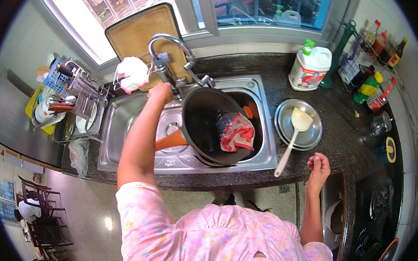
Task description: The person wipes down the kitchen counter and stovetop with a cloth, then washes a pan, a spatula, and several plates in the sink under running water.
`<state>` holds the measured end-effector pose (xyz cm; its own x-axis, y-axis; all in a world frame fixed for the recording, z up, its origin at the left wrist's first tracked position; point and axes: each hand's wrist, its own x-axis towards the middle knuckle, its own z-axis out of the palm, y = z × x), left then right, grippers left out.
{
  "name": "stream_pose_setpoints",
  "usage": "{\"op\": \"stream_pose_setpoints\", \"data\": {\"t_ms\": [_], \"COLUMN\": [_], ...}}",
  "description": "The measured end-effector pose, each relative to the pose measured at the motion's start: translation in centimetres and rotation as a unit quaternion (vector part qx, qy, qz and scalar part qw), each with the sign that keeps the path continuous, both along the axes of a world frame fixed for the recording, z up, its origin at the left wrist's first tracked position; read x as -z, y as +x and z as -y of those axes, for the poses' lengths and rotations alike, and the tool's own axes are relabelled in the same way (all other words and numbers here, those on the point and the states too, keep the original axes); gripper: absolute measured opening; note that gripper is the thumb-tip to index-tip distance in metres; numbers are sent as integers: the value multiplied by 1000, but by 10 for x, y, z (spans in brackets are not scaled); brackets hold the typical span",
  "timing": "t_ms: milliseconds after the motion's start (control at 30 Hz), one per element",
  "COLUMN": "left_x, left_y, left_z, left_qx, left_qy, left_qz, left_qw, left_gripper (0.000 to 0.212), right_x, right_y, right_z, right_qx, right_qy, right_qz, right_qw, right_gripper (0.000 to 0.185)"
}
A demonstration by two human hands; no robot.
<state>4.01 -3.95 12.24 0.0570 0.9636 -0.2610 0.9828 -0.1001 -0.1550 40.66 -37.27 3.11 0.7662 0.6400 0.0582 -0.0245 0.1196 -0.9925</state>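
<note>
My left hand (161, 93) reaches to the base of the chrome faucet (166, 69), its fingers curled; what they grip is hidden. A dark deep frying pan (203, 131) with an orange handle (171, 140) rests tilted over the right basin of the steel sink (269, 133). Inside the pan lies a crumpled red and white cloth (237, 132). My right hand (319, 164) hovers at the counter's front edge, fingers loosely bent, with nothing seen in it. Just beyond it, a cream spatula (291, 143) lies across stacked metal bowls (317, 126).
A white cloth (132, 73) hangs on a rack beside the faucet. Behind stands a wooden cutting board (133, 34). A dish rack (84, 108) is left of the sink. A pump jug (310, 67) and seasoning bottles (369, 84) stand right; a stove (372, 206) lies nearer.
</note>
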Motion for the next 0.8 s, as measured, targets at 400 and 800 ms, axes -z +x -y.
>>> {"op": "stream_pose_setpoints", "data": {"t_ms": [400,800], "left_x": [54,106], "left_y": [10,-17], "left_z": [-62,-65], "left_qx": [183,229], "left_qy": [7,-147], "left_qz": [96,47], "left_qw": [978,961], "left_gripper": [24,71], "right_x": [3,44], "right_y": [-73,-128], "right_z": [-76,-170], "right_qx": [-196,-400], "right_qy": [-93,-288], "right_qz": [175,444], "right_qw": [960,748], "right_gripper": [10,44]}}
